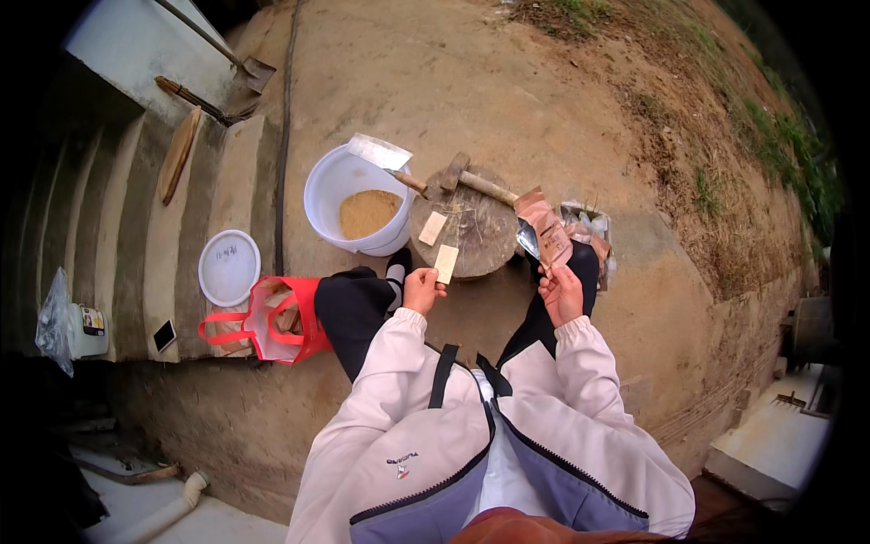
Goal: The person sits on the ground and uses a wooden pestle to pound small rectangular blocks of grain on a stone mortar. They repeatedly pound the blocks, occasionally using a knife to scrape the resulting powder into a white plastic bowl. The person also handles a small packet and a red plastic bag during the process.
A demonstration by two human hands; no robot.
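My left hand pinches one pale, flat rectangular block by its lower edge, in front of a round wooden stump. A second pale block lies on the stump's left part. In my right hand is a torn brown wrapper with a silvery lining, held up right of the stump. A hammer with a wooden handle rests across the stump's far side. Left of it, a cleaver lies with its blade over the rim of a white bucket containing tan crumbly powder.
A red bag of brown packets stands by my left knee, near a white lid and a phone on concrete steps. A box of discarded wrappers sits beyond my right knee. A shovel leans far left.
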